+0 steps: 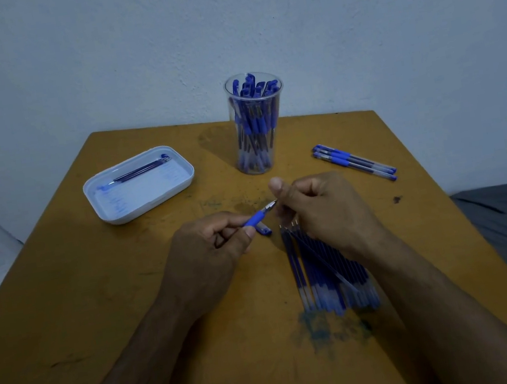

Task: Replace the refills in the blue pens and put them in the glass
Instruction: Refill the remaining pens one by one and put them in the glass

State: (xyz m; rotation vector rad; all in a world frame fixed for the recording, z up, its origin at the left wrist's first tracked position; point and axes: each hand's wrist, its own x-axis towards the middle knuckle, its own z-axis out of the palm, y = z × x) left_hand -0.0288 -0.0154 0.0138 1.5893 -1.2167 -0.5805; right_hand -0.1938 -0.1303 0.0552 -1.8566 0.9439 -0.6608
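The blue pen (257, 217) I am working on sits in my left hand (209, 257), my grip curled round its barrel with the thumb pressed near the blue rubber sleeve, its metal tip pointing up and to the right toward my right hand (321, 211). That right hand has its fingers curled in with the thumb raised, right at the pen's tip; whether they pinch the tip or something small I cannot tell. Just below the pen, a loose blue cap (264, 231) lies on the desk (99, 313), beside my left thumb. Under and below my right hand is a row of refills (328, 282) laid side by side, metal points toward me-away, clear ends nearer my body, with one refill lying slantwise across the others. Farther back stands the clear glass (258, 125), upright and crowded with blue pens, caps upward. To the right of the glass, well apart from it, three capped blue pens (354, 162) lie close together in a slanted row. On the left side of the desk rests a white tray (140, 189) with a couple of refills lying along its far edge. The yellow-brown desk shows dark and bluish stains near the refills, and a pale wall (220, 25) rises behind it
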